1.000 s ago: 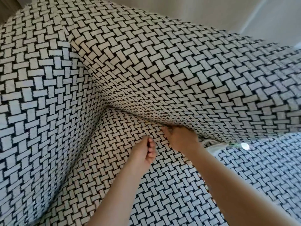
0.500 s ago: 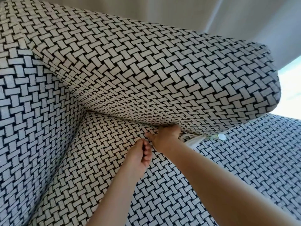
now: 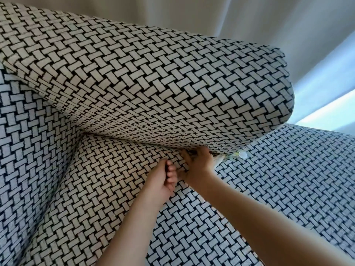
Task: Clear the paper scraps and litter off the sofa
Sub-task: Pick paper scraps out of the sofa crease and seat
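Observation:
The sofa seat (image 3: pixel 107 189) and its back cushion (image 3: pixel 153 83) wear a black-and-white woven pattern. My right hand (image 3: pixel 198 164) is pushed into the crease where cushion meets seat, and its fingertips are hidden under the cushion. Just right of it, a white paper scrap (image 3: pixel 219 160) pokes out of the crease. Beside that lie a small greenish bit (image 3: pixel 233 155) and a round white cap (image 3: pixel 243 154). My left hand (image 3: pixel 163 181) rests on the seat, curled into a fist close to my right wrist. Nothing shows inside the fist.
The sofa arm (image 3: pixel 28 150) rises on the left. A second seat section (image 3: pixel 297 179) stretches away to the right. Pale curtains (image 3: pixel 269 22) hang behind the sofa, with bright window light at the right edge.
The view has swung so the cushion's right end and the cap show more fully. My right hand has stayed in the crease. My left fist has drawn a little closer to it.

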Motion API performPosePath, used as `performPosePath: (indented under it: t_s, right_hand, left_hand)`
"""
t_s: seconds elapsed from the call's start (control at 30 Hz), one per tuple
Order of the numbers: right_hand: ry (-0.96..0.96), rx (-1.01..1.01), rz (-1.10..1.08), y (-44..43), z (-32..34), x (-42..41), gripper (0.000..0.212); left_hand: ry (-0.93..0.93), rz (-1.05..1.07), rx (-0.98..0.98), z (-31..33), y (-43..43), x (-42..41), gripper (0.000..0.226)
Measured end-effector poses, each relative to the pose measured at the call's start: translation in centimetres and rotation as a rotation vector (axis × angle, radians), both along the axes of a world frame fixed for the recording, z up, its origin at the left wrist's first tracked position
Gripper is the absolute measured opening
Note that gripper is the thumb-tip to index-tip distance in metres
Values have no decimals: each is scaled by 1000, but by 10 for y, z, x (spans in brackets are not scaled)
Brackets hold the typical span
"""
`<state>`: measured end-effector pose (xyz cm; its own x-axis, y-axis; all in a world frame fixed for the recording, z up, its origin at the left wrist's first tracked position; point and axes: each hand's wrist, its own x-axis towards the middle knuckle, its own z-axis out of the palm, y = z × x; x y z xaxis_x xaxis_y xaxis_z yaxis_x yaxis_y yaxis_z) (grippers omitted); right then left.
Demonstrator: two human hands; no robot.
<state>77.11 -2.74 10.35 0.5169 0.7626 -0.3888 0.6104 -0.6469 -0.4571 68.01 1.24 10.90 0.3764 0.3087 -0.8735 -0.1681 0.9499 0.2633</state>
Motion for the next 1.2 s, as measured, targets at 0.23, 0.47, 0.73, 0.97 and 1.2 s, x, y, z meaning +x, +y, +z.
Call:
performPosePath:
  t_s: [0.23,0.47,0.73,0.97,1.2]
  right_hand:
    - [-581,-484,404,-44,-7,5,80]
    - [-266,127,4,-88,-17,15,44]
    - [-157,137,-162,-70,-14,44,26]
    - [-166,6,-61,-63,-15,49,31]
    - [-202,118,-10,-80,-13,57,29]
  left_hand:
    - [-32,-43,-9,0,-21,22,37]
    - [3,-81,-4,-5,-32,30,38]
    - [29,-78,-33,-11,-38,44,37]
    - [327,-418,474,-15,-46,57,30]
    - [612,-846,1101,-17,-44,62,27]
